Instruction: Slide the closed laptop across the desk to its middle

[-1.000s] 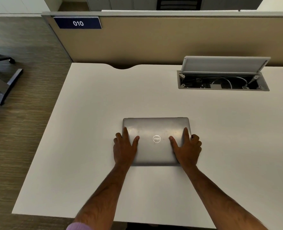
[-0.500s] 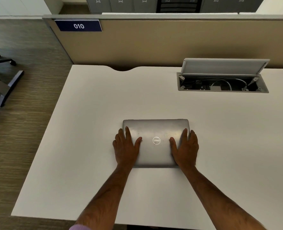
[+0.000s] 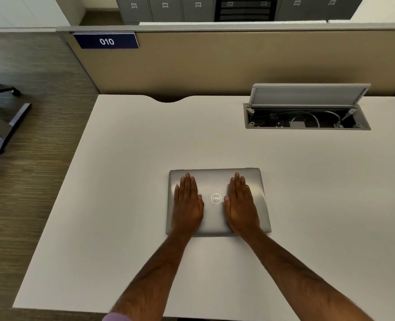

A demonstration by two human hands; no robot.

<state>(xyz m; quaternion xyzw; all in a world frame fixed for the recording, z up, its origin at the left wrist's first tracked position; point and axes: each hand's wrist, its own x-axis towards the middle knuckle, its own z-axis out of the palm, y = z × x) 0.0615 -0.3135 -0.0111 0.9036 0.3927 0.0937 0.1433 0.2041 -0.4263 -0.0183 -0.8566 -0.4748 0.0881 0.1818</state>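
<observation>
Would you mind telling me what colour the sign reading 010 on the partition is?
The sign is dark navy blue with white digits, seen clearly in the head view.

Head view, steeply down over desk (image 3: 127, 181)

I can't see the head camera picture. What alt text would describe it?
Seen from above, a person's left hand and right hand lie flat, palms down, on a closed silver laptop on a white desk. Behind it to the right, a cable box set into the desk stands open, and a partition sign reads 010.
</observation>
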